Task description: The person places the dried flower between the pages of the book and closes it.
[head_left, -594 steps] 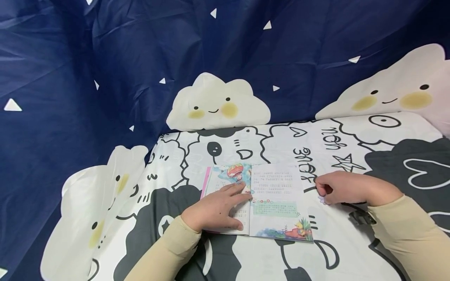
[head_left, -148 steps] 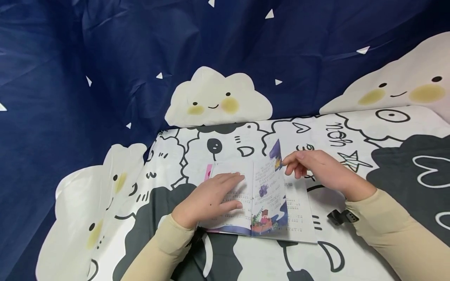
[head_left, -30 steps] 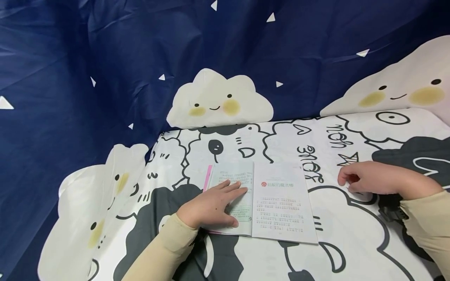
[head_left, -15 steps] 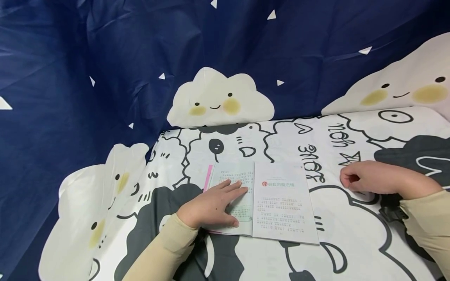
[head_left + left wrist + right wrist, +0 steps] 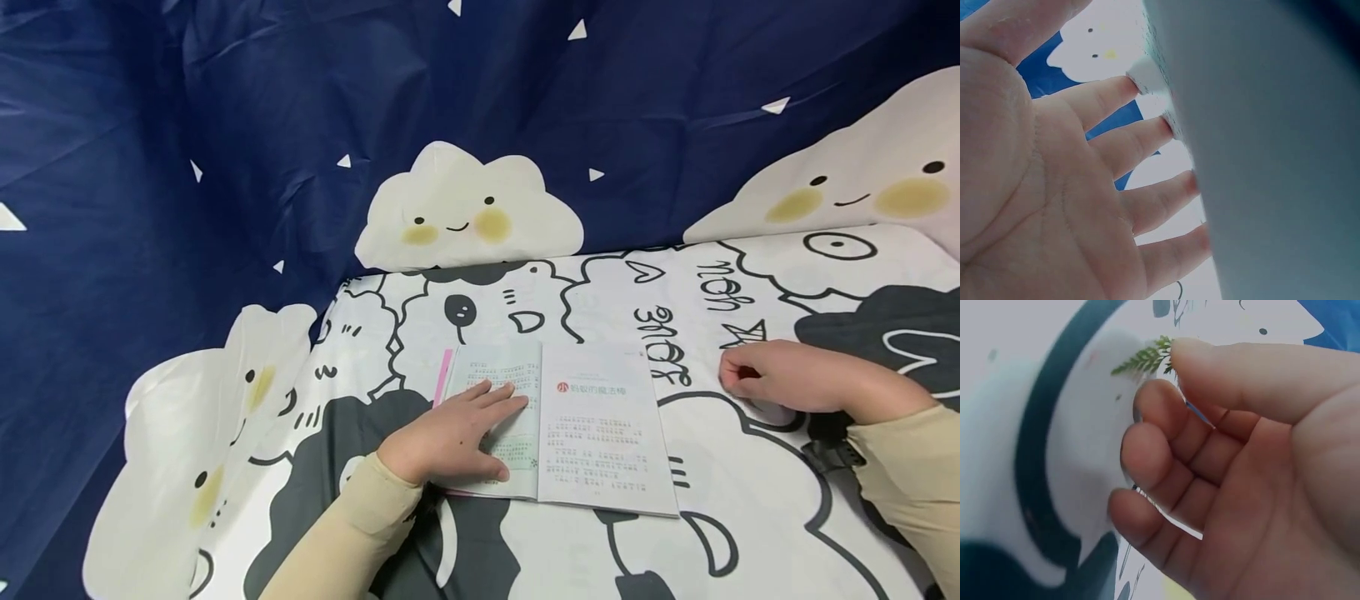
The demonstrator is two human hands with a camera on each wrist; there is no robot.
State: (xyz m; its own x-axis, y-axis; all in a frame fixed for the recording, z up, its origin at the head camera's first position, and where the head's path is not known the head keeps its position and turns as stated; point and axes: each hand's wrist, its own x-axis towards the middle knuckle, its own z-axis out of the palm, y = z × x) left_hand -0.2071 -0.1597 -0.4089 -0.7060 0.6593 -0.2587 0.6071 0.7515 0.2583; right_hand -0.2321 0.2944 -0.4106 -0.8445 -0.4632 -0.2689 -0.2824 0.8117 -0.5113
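Lying open and flat now, the storybook rests on the cloud-print sheet; the page lifted a few seconds ago is down, so that turn looks finished. Left hand presses the left page, fingers straight and spread. Right hand has pulled away to the right, resting on the sheet, curled fingers pinching a small fern sprig against the thumb.

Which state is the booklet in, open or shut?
Open: the booklet lies spread flat on the cloth, two pages showing, left hand pressing its left page.
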